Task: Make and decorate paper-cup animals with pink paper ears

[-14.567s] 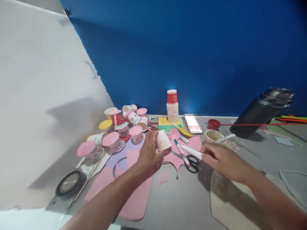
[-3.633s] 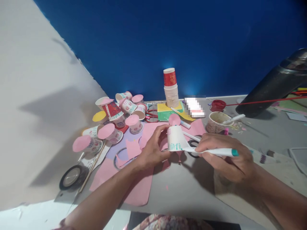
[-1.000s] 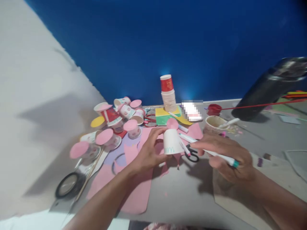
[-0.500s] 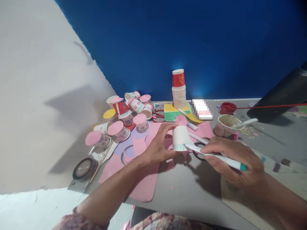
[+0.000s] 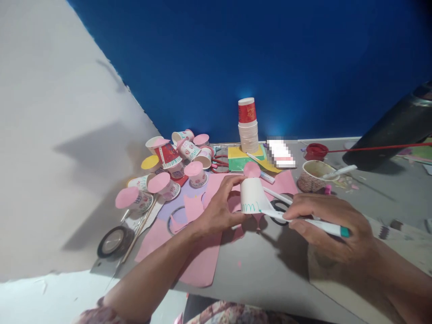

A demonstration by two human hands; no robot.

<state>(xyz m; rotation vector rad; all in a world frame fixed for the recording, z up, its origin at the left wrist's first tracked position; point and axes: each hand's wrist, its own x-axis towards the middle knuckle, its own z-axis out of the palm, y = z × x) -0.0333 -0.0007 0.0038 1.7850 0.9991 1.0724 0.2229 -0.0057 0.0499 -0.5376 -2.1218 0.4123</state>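
Note:
A small white paper cup (image 5: 251, 193), upside down, is pinched between the thumb and fingers of my left hand (image 5: 221, 204). Green squiggled strokes run along its lower rim. Just above the cup shows a pink paper disc (image 5: 252, 169); whether it is joined to the cup I cannot tell. My right hand (image 5: 332, 227) is closed around a white marker (image 5: 324, 225) with a green end, and the tip touches the cup near its rim. Pink paper sheets (image 5: 202, 265) lie under my left forearm. Black-handled scissors (image 5: 281, 208) are partly hidden behind the marker.
Several decorated cups with paper discs (image 5: 162, 184) crowd the left side. A stack of paper cups (image 5: 249, 135) stands at the back. On the right are a patterned cup (image 5: 310, 177) with a pen across it and a dark bottle (image 5: 381, 130). A tape roll (image 5: 113, 241) lies front left.
The green squiggle has grown slightly toward the right along the cup's rim, with the marker tip a little lower. The whole view has shifted slightly.

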